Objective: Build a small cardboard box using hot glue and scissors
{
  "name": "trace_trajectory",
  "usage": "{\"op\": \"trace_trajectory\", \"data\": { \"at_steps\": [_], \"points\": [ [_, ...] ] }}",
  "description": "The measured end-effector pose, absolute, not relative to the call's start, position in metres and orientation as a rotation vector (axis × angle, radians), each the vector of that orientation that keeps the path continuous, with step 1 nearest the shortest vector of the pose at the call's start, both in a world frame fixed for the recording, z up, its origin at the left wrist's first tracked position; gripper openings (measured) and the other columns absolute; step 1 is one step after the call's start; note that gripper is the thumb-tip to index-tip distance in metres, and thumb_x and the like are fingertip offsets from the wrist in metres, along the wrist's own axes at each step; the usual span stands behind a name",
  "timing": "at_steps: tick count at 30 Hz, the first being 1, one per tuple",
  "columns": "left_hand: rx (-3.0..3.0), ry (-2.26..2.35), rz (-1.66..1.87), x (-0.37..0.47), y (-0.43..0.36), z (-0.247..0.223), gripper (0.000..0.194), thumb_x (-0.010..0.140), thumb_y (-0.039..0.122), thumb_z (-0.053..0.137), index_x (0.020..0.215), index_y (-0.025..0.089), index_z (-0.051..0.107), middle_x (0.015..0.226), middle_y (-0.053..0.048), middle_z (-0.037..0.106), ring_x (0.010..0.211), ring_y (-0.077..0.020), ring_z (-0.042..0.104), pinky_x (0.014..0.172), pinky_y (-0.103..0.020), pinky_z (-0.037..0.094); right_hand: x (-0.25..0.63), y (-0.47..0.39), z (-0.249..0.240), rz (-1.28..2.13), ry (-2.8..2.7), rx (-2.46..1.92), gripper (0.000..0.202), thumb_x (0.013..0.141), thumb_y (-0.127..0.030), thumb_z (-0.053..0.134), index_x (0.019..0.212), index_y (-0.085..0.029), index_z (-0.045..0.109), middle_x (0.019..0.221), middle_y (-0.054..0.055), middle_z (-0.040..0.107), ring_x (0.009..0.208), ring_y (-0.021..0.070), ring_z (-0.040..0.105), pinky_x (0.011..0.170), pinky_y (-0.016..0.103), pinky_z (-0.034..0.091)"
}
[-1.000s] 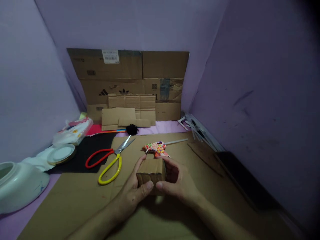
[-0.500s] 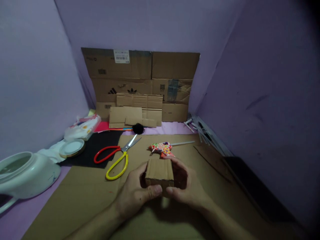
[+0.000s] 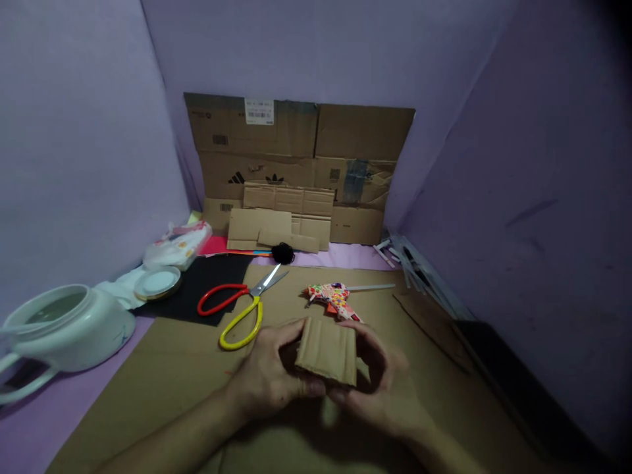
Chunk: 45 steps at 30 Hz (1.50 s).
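Observation:
A small brown cardboard box (image 3: 326,351) is held between my two hands above the cardboard mat, its ridged top face tipped toward me. My left hand (image 3: 269,372) grips its left side, the thumb at the near lower edge. On the right side, my right hand (image 3: 390,382) curls around it, thumb also low at the near edge. The far fingers of both hands are partly hidden behind the box. Just beyond it lies a flower-patterned glue gun (image 3: 336,299) with a glue stick (image 3: 372,287) out of its back. Scissors (image 3: 247,299) with red and yellow handles lie open to the left.
A white pot (image 3: 74,336) and a round lid (image 3: 158,283) stand at left, beside black paper (image 3: 197,299). Cardboard pieces (image 3: 259,228) lean at the back near black yarn (image 3: 283,253). Glue sticks (image 3: 424,273) and a dark flat object (image 3: 523,382) lie right.
The box has tilted so more of its top face shows, with both hands turning along with it. The whole view has shifted, moving the surroundings slightly rightward in the picture.

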<state>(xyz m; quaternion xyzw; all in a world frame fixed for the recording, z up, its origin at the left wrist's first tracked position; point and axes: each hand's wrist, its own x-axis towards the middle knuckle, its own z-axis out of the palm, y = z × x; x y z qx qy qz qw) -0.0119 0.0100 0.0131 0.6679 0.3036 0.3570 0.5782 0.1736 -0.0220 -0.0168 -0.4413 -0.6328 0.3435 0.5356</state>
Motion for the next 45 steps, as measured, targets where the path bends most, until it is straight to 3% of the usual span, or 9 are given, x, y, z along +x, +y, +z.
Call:
{"op": "trace_trajectory", "data": {
  "at_steps": [9, 12, 16, 20, 26, 31, 33, 38, 45],
  "points": [
    [1.293, 0.496, 0.777, -0.008, 0.015, 0.000, 0.067, 0.071, 0.037, 0.074, 0.130, 0.014, 0.053, 0.123, -0.013, 0.063, 0.113, -0.0321, 0.057, 0.094, -0.041, 0.045, 0.177, -0.011, -0.017, 1.252, -1.203, -0.916, 0.047, 0.059, -0.027, 0.077, 0.105, -0.019, 0.068, 0.101, 0.009, 0.076, 0.095, 0.0308, 0.069, 0.081, 0.038, 0.056],
    [1.208, 0.605, 0.861, -0.009, 0.018, -0.007, 0.073, 0.069, 0.041, 0.074, 0.132, 0.012, 0.050, 0.125, -0.016, 0.060, 0.115, -0.0304, 0.056, 0.097, -0.041, 0.043, 0.180, -0.007, -0.016, 1.446, -0.929, -0.884, 0.037, 0.062, -0.034, 0.073, 0.094, -0.016, 0.072, 0.093, 0.010, 0.078, 0.094, 0.0344, 0.070, 0.082, 0.044, 0.056],
    [1.084, 1.003, 1.103, -0.009, 0.023, -0.011, 0.048, 0.064, 0.030, 0.075, 0.107, 0.012, 0.065, 0.093, -0.009, 0.070, 0.084, -0.0198, 0.065, 0.071, -0.029, 0.052, 0.186, -0.002, -0.016, 1.596, -0.592, -0.876, 0.022, 0.065, -0.034, 0.068, 0.080, -0.019, 0.074, 0.077, 0.007, 0.079, 0.082, 0.0321, 0.074, 0.078, 0.049, 0.058],
    [1.041, 1.125, 1.158, -0.010, 0.024, -0.010, 0.018, 0.062, 0.024, 0.073, 0.075, 0.013, 0.066, 0.047, 0.003, 0.058, 0.042, -0.0096, 0.050, 0.039, -0.020, 0.036, 0.190, 0.001, -0.016, 1.703, -0.413, -0.780, 0.017, 0.065, -0.033, 0.069, 0.079, -0.024, 0.072, 0.080, 0.001, 0.080, 0.072, 0.0247, 0.075, 0.071, 0.043, 0.062],
    [0.979, 1.066, 1.182, -0.010, 0.017, -0.004, 0.023, 0.059, 0.031, 0.073, 0.070, 0.015, 0.060, 0.045, 0.006, 0.054, 0.031, -0.0043, 0.038, 0.032, -0.016, 0.028, 0.187, 0.000, -0.010, 1.746, -0.304, -0.761, 0.019, 0.060, -0.029, 0.075, 0.077, -0.022, 0.070, 0.080, 0.003, 0.081, 0.071, 0.0221, 0.076, 0.065, 0.036, 0.063],
    [0.959, 1.025, 1.195, -0.006, 0.014, -0.005, 0.027, 0.066, 0.041, 0.066, 0.074, 0.019, 0.052, 0.035, 0.014, 0.035, 0.026, -0.0025, 0.020, 0.028, -0.014, 0.019, 0.186, -0.001, -0.010, 1.732, -0.288, -0.762, 0.029, 0.058, -0.024, 0.078, 0.085, -0.020, 0.069, 0.081, 0.005, 0.080, 0.071, 0.0230, 0.076, 0.065, 0.036, 0.063],
    [0.968, 1.025, 1.201, -0.006, 0.015, -0.007, 0.026, 0.068, 0.041, 0.066, 0.075, 0.019, 0.053, 0.036, 0.014, 0.035, 0.027, -0.0029, 0.023, 0.029, -0.014, 0.021, 0.187, 0.000, -0.012, 1.736, -0.276, -0.749, 0.032, 0.059, -0.023, 0.078, 0.089, -0.020, 0.068, 0.081, 0.006, 0.080, 0.071, 0.0238, 0.076, 0.065, 0.037, 0.063],
    [1.034, 1.022, 1.145, -0.008, 0.017, -0.010, 0.019, 0.058, 0.025, 0.074, 0.067, 0.014, 0.061, 0.052, 0.001, 0.063, 0.044, -0.0086, 0.053, 0.040, -0.016, 0.038, 0.189, 0.001, -0.014, 1.770, -0.273, -0.701, 0.036, 0.066, -0.024, 0.074, 0.100, -0.020, 0.066, 0.083, 0.006, 0.080, 0.075, 0.0239, 0.075, 0.071, 0.040, 0.062],
    [1.027, 1.014, 1.103, -0.010, 0.015, -0.006, 0.019, 0.056, 0.025, 0.074, 0.067, 0.014, 0.064, 0.049, 0.005, 0.058, 0.030, -0.0080, 0.050, 0.032, -0.019, 0.040, 0.185, -0.001, -0.011, 1.755, -0.229, -0.693, 0.037, 0.058, -0.025, 0.079, 0.093, -0.018, 0.067, 0.080, 0.008, 0.080, 0.068, 0.0226, 0.075, 0.063, 0.035, 0.063]
  ]
}}
